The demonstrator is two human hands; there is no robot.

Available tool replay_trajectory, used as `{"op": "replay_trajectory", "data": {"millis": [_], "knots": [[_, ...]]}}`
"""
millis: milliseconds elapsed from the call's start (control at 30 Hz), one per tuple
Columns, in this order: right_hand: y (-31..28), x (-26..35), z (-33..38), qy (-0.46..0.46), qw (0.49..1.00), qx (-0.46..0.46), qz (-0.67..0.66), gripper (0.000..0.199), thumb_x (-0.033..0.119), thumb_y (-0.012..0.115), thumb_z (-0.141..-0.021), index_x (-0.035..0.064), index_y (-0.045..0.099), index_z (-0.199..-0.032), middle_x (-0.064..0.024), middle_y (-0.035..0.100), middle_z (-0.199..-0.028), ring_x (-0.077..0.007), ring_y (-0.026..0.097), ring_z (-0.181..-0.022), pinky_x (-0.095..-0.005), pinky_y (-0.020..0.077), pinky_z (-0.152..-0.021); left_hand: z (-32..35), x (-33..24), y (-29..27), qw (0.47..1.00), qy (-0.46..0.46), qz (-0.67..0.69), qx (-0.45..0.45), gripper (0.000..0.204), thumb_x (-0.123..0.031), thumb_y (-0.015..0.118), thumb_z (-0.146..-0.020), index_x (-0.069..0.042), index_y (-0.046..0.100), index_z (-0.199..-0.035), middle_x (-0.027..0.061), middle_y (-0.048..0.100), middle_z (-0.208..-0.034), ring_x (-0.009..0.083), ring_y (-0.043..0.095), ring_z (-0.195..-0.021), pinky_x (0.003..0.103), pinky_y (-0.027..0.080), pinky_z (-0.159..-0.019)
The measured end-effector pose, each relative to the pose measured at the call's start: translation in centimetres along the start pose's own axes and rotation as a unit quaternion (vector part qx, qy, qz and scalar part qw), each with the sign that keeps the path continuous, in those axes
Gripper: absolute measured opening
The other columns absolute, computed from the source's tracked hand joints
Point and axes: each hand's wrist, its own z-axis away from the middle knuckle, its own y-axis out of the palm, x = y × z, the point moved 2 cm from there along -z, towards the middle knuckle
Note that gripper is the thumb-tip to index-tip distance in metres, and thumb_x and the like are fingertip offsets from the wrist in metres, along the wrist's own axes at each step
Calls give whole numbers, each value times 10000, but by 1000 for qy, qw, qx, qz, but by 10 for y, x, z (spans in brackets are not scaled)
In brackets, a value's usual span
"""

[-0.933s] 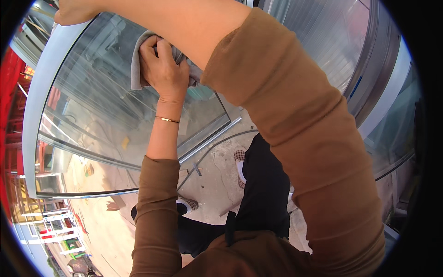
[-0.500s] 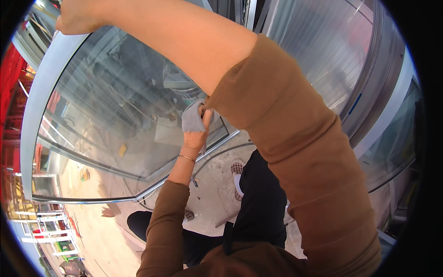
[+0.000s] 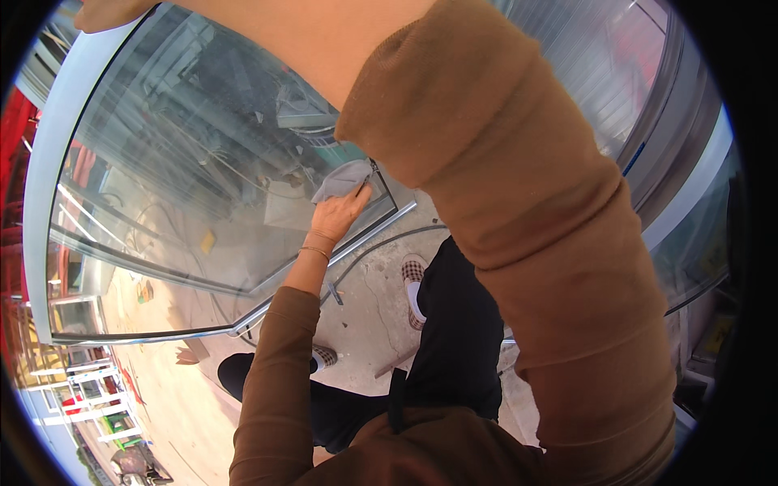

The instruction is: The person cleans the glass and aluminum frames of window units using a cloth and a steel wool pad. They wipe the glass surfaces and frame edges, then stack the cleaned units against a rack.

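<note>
In my left hand [image 3: 336, 215] is a grey cloth [image 3: 340, 180], pressed against the lower right part of a large glass panel [image 3: 235, 121]. That panel has a pale metal frame [image 3: 57, 162] and dark seals, and stands tilted before me. My right arm [image 3: 486, 154] crosses over the panel toward the far left. At the picture's upper left edge, my right hand [image 3: 113, 12] is closed at the frame's top corner; part of it is cut off by the edge of view.
On the right stands another framed panel [image 3: 596, 73] with metal profiles. A dark hose [image 3: 381, 240] curves over the concrete floor [image 3: 365, 300] by my feet. White metal racks [image 3: 89, 389] and red beams [image 3: 16, 146] are at the left. A bucket [image 3: 312, 134] shows through the glass.
My left hand has turned and slid the cloth slightly up along the glass. My right hand and the panel now sit a bit higher and further left in view.
</note>
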Motion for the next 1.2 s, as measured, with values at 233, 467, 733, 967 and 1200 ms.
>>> {"op": "replay_trajectory", "data": {"millis": [233, 467, 733, 967, 1200], "knots": [[3, 0, -5, -3, 1000, 14, 8, 340, 248, 537, -1011, 80, 813, -1117, -219, 810, -1056, -412, 794, -975, -570, 615, -838, 0, 52, -109, 963, -30, -32, -267, 321, -29, 727, -829, -166, 807, -1109, 99, 719, -1309, 366, 657, -1268, 469, 558, -1038], [1, 0, -9, 4, 999, 33, 17, 346, 249, 525, -1021, 82, 807, -1133, -223, 808, -1064, -415, 793, -979, -572, 615, -840, -21, 102, -176, 855, -169, -48, -487, 454, 45, 824, -717, -129, 793, -1135, 111, 657, -1331, 348, 602, -1220, 454, 449, -1051], [-1, 7, -4, -14, 999, 25, 21, 314, 219, 482, -1061, 91, 728, -1207, -234, 794, -988, -431, 781, -916, -588, 606, -786, 71, 71, -80, 990, -42, -61, -121, 383, -117, 698, -890, -260, 740, -1242, -26, 694, -1264, 218, 658, -1012, 376, 558, -850], [-9, 9, 4, 68, 984, 92, -134, 350, 249, 461, -1080, 79, 739, -1210, -230, 791, -978, -421, 765, -824, -568, 600, -748, 38, 139, -237, 851, -208, -77, -476, 486, 48, 847, -702, -120, 760, -1149, 127, 668, -1328, 373, 594, -1220, 478, 470, -1027], [0, 7, 4, 53, 995, 44, -69, 347, 265, 507, -1059, 48, 771, -1122, -237, 791, -1026, -422, 764, -927, -555, 595, -814, 34, 53, -157, 960, -75, 174, -204, 198, -59, 746, -892, -109, 758, -1083, 98, 718, -1277, 321, 676, -1169, 438, 533, -989]]}}
